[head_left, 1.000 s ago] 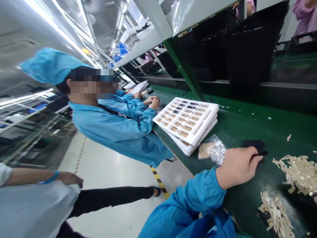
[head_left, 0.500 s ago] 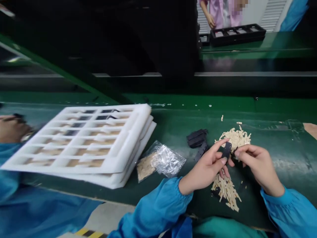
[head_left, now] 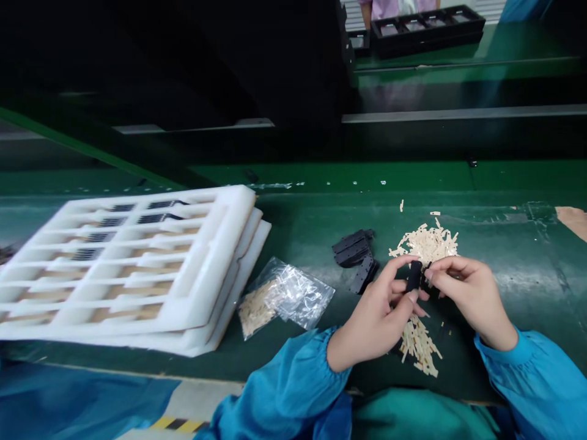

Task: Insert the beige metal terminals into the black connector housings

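One black part is clamped right of frame centre by my left fingers, my right fingers pinch a small dark piece, and slackened pressure could drop it among pale strips.

A head-worn camera faces forward and down across the green surface, with the wearer's left hand and right hand close below, a black tray far off at top.

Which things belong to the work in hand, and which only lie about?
Likely in the job:
black piece in left hand
small dark piece in right hand
other black pieces
pale strips

Likely lying about:
white trays
brown piece at right
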`<state>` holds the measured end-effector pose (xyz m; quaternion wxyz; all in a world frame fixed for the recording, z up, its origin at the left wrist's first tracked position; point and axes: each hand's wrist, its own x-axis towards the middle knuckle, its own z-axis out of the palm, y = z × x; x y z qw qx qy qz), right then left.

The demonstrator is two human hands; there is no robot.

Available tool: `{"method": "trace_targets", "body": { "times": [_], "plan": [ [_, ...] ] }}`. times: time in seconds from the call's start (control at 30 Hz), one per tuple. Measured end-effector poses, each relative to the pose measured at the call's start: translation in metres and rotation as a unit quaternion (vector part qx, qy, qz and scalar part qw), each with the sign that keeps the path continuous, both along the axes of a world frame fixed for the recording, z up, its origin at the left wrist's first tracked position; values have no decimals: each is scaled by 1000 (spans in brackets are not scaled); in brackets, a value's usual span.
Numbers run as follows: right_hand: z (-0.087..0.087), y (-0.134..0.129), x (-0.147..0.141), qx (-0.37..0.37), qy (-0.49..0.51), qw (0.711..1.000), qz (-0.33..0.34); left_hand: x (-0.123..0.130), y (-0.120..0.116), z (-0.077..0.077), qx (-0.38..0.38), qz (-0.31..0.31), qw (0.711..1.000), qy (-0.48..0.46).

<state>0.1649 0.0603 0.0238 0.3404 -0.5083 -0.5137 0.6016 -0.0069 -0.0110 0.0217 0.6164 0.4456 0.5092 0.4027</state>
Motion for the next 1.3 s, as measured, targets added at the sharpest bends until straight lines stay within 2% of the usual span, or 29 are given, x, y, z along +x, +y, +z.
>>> {"method": "trace_targets", "body": {
  "times": [0.27, 0.5, 0.8, 1.3],
  "plan": [
    [1, -2, -1, 8, -3, 1000, 1, 1, -2, -3, 23, 0, 1000, 17],
    [0, -4, -2, -6, 3, 1000, 4, 1, -2, 2, 40, -11, 998, 47],
    [3, -5, -3, -28, 25, 999, 24, 1, -3, 4, 13, -5, 1000, 13],
    [4, -5, -4, -54, 38, 997, 33, 1, -3, 4, 15, -6, 1000, 5]
  ]
}}
